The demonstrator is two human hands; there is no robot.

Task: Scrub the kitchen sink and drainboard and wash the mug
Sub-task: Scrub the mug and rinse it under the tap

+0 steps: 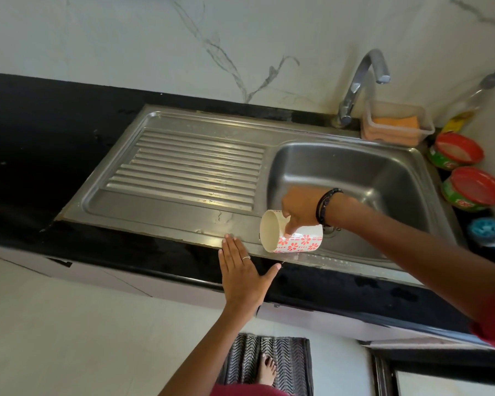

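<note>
Mug (292,235) with red flowers on white is the thing in hand now, and it lies on its side in the air, above the front rim of the sink, between the drainboard (195,164) and the basin (355,178). Its open mouth faces left, toward the drainboard, and the inside looks pale and empty.

In the head view the right hand (300,208) grips the mug from above: the fingers are curled round the upper part, and one finger points down over the wall near the rim. Whether a handle is there, the view does not tell. A dark bracelet (326,207) is on this wrist. The left hand (242,271) is flat and open, fingers straight and together, the thumb spread out to the right; it rests on the black counter edge (155,252), with the fingertips on the steel rim, and it holds nothing.

The step seems to be tipping the last water out of the mug, or setting it down. To do it well, the person should keep the mouth lower than the bottom and let it drip over the steel, not over the counter. A drop seems to hang under the mug.

An orange sponge (395,121) sits in a clear box beside the faucet (363,81), well apart from both hands; it is needed for the scrubbing.
</note>
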